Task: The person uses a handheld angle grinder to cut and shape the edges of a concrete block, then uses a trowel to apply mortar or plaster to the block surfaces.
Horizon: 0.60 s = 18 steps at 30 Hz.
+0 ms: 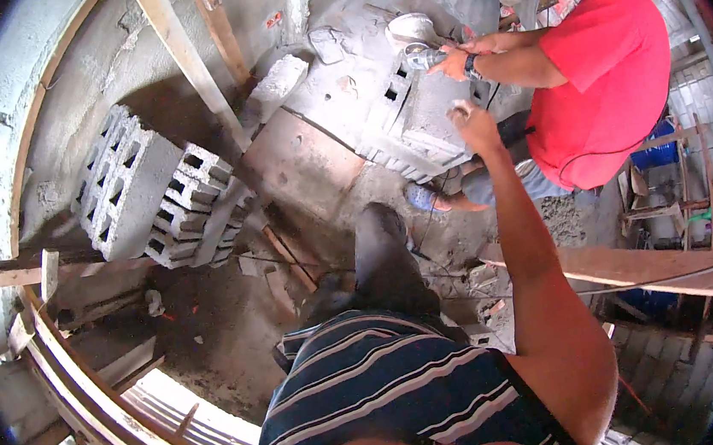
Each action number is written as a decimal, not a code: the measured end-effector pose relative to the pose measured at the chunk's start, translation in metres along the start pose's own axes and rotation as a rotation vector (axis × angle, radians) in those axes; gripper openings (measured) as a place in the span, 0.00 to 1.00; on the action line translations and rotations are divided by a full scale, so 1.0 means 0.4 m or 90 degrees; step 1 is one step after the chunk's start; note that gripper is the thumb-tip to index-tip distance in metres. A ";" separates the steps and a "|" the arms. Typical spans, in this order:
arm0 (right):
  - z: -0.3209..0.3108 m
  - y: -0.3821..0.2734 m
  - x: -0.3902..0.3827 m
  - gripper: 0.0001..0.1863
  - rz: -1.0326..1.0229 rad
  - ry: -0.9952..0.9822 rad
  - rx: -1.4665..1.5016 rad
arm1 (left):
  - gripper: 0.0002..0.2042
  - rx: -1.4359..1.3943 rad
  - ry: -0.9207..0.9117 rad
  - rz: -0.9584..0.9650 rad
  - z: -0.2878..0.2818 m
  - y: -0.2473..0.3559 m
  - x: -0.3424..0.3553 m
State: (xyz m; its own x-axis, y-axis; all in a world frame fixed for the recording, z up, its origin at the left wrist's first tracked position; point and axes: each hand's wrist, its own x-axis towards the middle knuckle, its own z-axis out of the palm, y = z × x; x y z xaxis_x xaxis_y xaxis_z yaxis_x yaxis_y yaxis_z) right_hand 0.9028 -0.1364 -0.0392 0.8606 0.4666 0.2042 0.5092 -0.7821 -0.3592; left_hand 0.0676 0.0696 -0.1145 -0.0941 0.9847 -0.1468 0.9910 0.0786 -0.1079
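One pale concrete block (434,117) lies right of the upper centre, its near edge facing the wearer and its hollow cells showing at the left end. At its right edge is the wearer's right hand (476,128), fingers loosely bent; whether they press on the block or only hover over it cannot be told. The left hand is out of view, so its state cannot be told. Along the block's far edge, a co-worker in a red shirt (612,69) holds a grey power tool (422,57) with both hands; contact between tool and block cannot be made out. Just beyond the tool sits a whitish tub (411,30). The co-worker's sandalled foot (425,199) stands close to the near edge, narrowing the room on that side. To the left, a flat brownish slab (304,163) spreads between this block and a stack of hollow blocks (132,188), leaving a broad low gap. Slanting timber posts (187,63) bound that gap at the back. The wearer's dark-trousered leg (385,250) occupies the floor in front, and a long wooden plank (636,271) borders the right side.
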 end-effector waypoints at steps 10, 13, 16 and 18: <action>0.020 0.436 0.738 0.24 0.087 -0.112 -0.211 | 0.40 0.061 0.016 -0.013 0.028 0.262 -0.046; 0.015 0.478 0.785 0.25 0.002 -0.657 -0.022 | 0.40 0.054 -0.018 0.028 0.050 0.375 -0.168; 0.084 0.442 0.735 0.34 0.039 -0.556 -0.207 | 0.39 -0.020 -0.125 0.159 0.098 0.572 -0.237; 0.095 0.485 0.747 0.36 -0.011 -0.566 -0.200 | 0.39 -0.127 -0.244 0.294 0.133 0.760 -0.255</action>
State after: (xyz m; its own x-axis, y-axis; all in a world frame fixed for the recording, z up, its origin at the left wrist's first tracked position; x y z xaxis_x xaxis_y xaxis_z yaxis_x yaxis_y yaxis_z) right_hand 1.2585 -0.1330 -0.0827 0.5972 0.5214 -0.6095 0.6123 -0.7872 -0.0735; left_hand 0.3733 -0.0150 -0.1846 0.3575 0.8008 -0.4805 0.9325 -0.2775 0.2313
